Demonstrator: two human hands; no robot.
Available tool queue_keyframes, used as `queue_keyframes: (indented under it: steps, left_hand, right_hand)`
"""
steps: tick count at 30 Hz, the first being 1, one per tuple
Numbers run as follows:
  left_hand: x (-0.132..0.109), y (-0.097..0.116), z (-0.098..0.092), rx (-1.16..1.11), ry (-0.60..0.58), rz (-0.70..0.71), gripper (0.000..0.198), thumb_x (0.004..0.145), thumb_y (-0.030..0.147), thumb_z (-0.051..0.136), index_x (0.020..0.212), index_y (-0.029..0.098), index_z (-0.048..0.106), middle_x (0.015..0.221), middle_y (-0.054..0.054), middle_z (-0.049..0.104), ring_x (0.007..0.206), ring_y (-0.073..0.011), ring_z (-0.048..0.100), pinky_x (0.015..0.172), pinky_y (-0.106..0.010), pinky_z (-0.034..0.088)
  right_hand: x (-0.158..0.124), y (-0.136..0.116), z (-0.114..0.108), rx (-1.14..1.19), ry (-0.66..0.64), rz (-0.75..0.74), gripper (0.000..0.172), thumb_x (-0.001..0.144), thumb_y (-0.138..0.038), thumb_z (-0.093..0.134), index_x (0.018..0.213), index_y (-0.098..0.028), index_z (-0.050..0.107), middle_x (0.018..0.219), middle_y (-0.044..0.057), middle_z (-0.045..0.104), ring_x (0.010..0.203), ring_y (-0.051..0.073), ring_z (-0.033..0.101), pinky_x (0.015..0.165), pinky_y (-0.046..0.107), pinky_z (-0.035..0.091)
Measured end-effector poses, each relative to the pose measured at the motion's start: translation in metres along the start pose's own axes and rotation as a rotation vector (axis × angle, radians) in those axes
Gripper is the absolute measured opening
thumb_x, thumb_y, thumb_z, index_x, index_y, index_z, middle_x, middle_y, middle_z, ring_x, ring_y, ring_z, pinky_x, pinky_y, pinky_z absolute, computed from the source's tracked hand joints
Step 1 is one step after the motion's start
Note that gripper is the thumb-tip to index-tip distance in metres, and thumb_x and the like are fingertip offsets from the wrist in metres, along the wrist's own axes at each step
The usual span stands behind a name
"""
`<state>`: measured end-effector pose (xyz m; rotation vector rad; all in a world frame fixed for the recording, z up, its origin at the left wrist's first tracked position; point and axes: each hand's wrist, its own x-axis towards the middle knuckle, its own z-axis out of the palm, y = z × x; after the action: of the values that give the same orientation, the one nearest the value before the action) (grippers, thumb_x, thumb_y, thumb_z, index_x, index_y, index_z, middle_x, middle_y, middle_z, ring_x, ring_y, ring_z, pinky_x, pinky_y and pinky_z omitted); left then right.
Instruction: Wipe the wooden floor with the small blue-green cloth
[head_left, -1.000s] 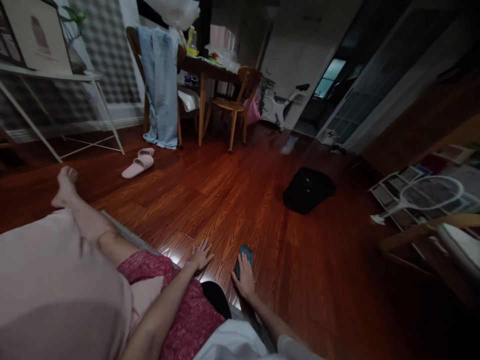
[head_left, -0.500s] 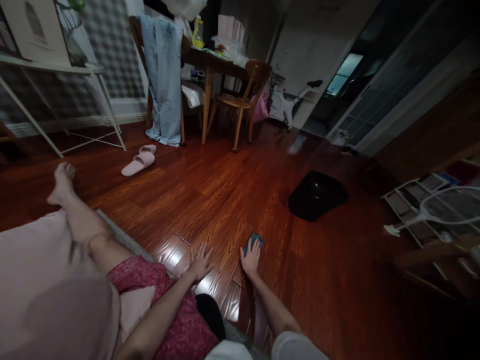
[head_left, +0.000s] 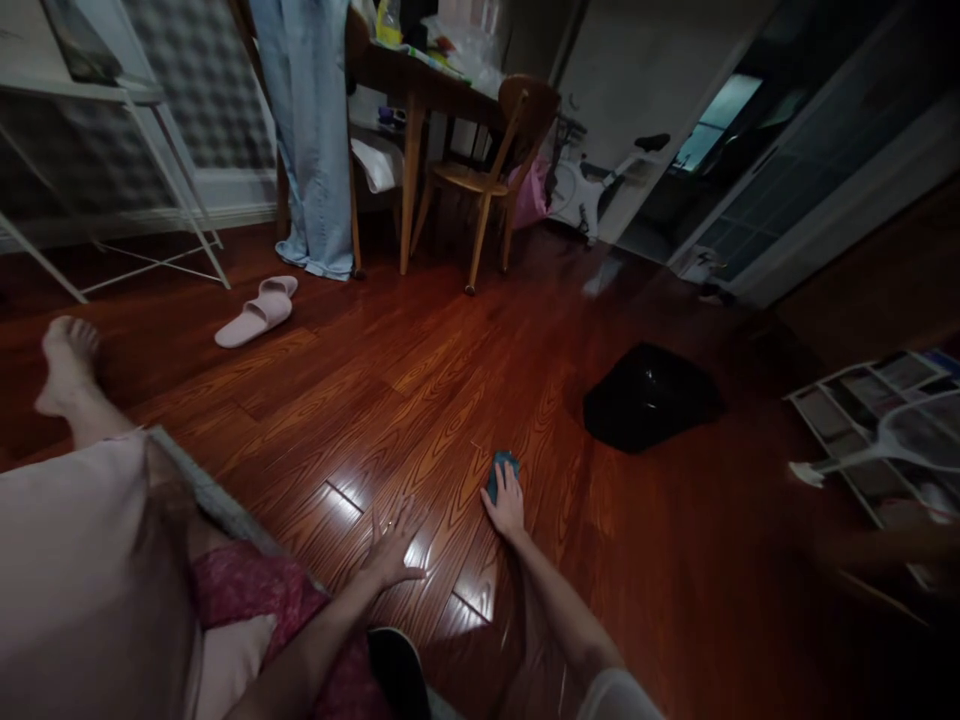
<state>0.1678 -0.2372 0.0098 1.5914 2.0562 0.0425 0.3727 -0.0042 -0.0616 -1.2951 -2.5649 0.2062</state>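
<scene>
Head view: my right hand point(head_left: 508, 508) presses teal cloth point(head_left: 499, 466) flat-fingered on floor point(head_left: 450, 380), left hand point(head_left: 390, 545) splayed, empty; even pressure seems best.

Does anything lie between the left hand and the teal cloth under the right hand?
Nothing visible. Only bare floor separates the left hand from the teal cloth, which the right hand rests on; the black object lies farther right.

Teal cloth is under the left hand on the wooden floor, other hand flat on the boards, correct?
No: the head view shows the teal cloth under the right hand on the wooden floor; the left hand lies flat on the boards.
</scene>
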Motion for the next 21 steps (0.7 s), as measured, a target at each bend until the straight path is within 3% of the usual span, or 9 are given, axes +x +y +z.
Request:
queue_keyframes:
  steps: [7, 14, 18, 21]
  left_hand:
    - [0.018, -0.003, 0.003, 0.029, -0.057, -0.072, 0.139, 0.047, 0.076, 0.084, 0.161, 0.03, 0.019, 0.168, -0.018, 0.006, 0.151, -0.0493, -0.003, 0.113, -0.076, -0.006]
    - [0.027, -0.013, 0.028, -0.003, -0.097, -0.083, 0.148, 0.039, 0.083, 0.08, 0.161, 0.03, 0.014, 0.168, -0.017, 0.001, 0.148, -0.0516, -0.012, 0.11, -0.078, -0.013]
    - [0.036, -0.022, 0.044, -0.006, -0.139, -0.091, 0.149, 0.037, 0.083, 0.081, 0.16, 0.035, 0.011, 0.168, -0.015, -0.002, 0.147, -0.054, -0.011, 0.106, -0.082, -0.015]
    - [0.039, -0.026, 0.049, -0.001, -0.154, -0.085, 0.149, 0.039, 0.084, 0.08, 0.16, 0.036, 0.007, 0.167, -0.016, -0.003, 0.146, -0.0547, -0.009, 0.104, -0.084, -0.016]
  right_hand:
    - [0.11, 0.055, -0.01, -0.053, -0.144, 0.167, 0.078, 0.095, -0.06, 0.036, 0.158, -0.015, 0.029, 0.167, 0.015, 0.023, 0.154, 0.024, 0.019, 0.121, 0.043, 0.022]
    - [0.19, 0.099, -0.014, -0.035, -0.105, 0.405, 0.085, 0.096, -0.068, 0.029, 0.159, -0.012, 0.026, 0.168, 0.019, 0.017, 0.154, 0.028, 0.016, 0.122, 0.045, 0.017]
    - [0.235, 0.091, -0.006, -0.017, -0.093, 0.454, 0.085, 0.099, -0.062, 0.023, 0.158, -0.001, 0.022, 0.165, 0.029, 0.013, 0.154, 0.033, 0.01, 0.12, 0.051, 0.013]
    - [0.264, 0.048, 0.013, 0.001, -0.112, 0.362, 0.079, 0.1, -0.057, 0.026, 0.159, -0.005, 0.022, 0.167, 0.024, 0.012, 0.154, 0.03, 0.008, 0.122, 0.049, 0.011]
